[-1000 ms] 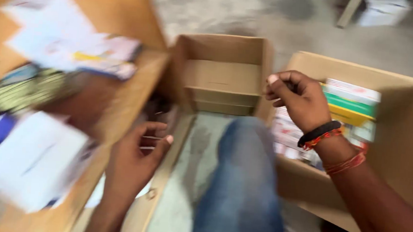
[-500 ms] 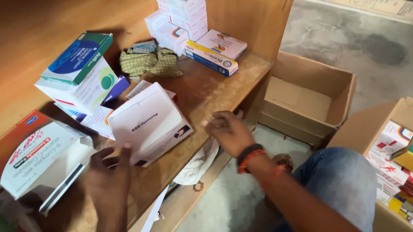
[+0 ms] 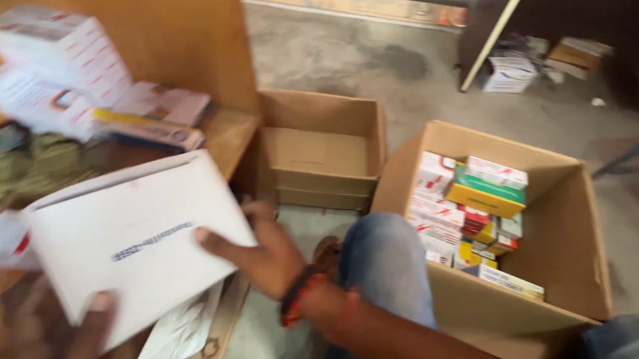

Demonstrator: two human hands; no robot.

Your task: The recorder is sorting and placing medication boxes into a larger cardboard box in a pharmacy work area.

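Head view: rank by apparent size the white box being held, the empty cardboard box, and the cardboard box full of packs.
1. Full brown cardboard box
2. Flat white box in both hands, though nearness to the camera inflates it
3. Empty brown cardboard box; the order of 2 and 3 is unsure

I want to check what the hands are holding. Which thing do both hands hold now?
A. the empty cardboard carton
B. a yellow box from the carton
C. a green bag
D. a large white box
D: the right hand and the left hand both grip the edges of the large white box above the wooden shelf.

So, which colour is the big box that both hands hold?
White, with one line of dark print; the big box shows in the head view.
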